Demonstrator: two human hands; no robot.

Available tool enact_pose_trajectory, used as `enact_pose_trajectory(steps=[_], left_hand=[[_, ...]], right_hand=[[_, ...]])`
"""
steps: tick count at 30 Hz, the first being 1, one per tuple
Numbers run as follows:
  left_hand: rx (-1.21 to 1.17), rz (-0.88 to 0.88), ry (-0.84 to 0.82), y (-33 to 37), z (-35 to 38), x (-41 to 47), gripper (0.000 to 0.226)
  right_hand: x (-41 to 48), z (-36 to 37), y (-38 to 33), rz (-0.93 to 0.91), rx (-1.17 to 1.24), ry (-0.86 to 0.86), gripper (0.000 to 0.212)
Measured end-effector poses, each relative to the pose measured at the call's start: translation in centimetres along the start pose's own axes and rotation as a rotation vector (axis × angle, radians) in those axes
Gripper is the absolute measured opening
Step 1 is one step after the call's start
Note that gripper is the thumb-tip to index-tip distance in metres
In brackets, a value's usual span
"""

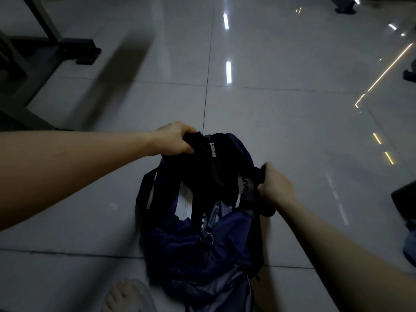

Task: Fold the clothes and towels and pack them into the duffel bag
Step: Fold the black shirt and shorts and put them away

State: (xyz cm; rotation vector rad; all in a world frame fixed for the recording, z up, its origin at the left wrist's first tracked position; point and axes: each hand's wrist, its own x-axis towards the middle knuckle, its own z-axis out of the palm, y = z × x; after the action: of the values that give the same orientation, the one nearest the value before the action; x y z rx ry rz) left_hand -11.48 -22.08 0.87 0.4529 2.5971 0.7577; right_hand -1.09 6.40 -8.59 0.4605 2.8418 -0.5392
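A dark navy duffel bag (202, 244) lies on the tiled floor, its top open toward me. My left hand (174, 138) grips a black garment (202, 163) with white lettering at the bag's far end. My right hand (275, 185) grips the black strap or rim at the bag's right side. A white sheet or label (184, 202) shows inside the opening, along with pale grey lining. A metal D-ring (208, 238) sits on the bag's near part.
My foot in a light sandal (127, 296) stands at the bottom left, close to the bag. A dark furniture frame (74, 47) stands at the upper left. Dark objects (405, 199) and blue fabric (409, 244) sit at the right edge. Glossy floor tiles (292, 97) stretch beyond the bag.
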Motion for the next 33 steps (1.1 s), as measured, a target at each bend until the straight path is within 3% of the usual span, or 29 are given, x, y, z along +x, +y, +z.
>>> enact_pose_trajectory(steps=[5, 8, 10, 12, 15, 18, 23, 29, 33], left_hand=[[-0.039, 0.009, -0.075, 1.0, 1.8, 0.5, 0.018], [-0.019, 0.001, -0.074, 1.1, 2.4, 0.8, 0.018], [-0.024, -0.017, -0.075, 1.1, 2.8, 0.9, 0.018], [-0.048, -0.043, -0.083, 1.1, 3.1, 0.8, 0.018], [-0.115, -0.076, -0.121, 1.1, 3.3, 0.4, 0.021], [-0.140, -0.084, -0.195, 1.4, 3.8, 0.2, 0.025], [-0.082, -0.035, -0.348, 4.4, 5.6, 0.2, 0.039], [0.054, -0.101, -0.663, 7.4, 9.3, 1.5, 0.033], [0.075, -0.084, -0.611, 5.6, 11.2, 0.8, 0.026]], right_hand=[[-2.1, 0.4, -0.8, -0.249, -0.293, 0.082, 0.065], [-5.0, 0.4, -2.0, -0.696, -0.322, 0.281, 0.037], [-6.9, 1.5, -1.9, -0.996, -0.374, 0.203, 0.025], [-8.6, 2.8, -0.8, -1.114, -0.510, 0.027, 0.027], [-9.2, 3.7, 1.9, -1.129, -0.658, -0.002, 0.018], [-9.5, 2.6, 3.5, -1.139, -0.688, 0.057, 0.030], [-11.2, 0.7, 3.3, -1.147, -0.575, 0.136, 0.028], [-12.5, 0.4, 4.6, -1.093, -0.502, 0.145, 0.028], [-12.5, 1.4, 5.2, -1.035, -0.500, 0.163, 0.029]])
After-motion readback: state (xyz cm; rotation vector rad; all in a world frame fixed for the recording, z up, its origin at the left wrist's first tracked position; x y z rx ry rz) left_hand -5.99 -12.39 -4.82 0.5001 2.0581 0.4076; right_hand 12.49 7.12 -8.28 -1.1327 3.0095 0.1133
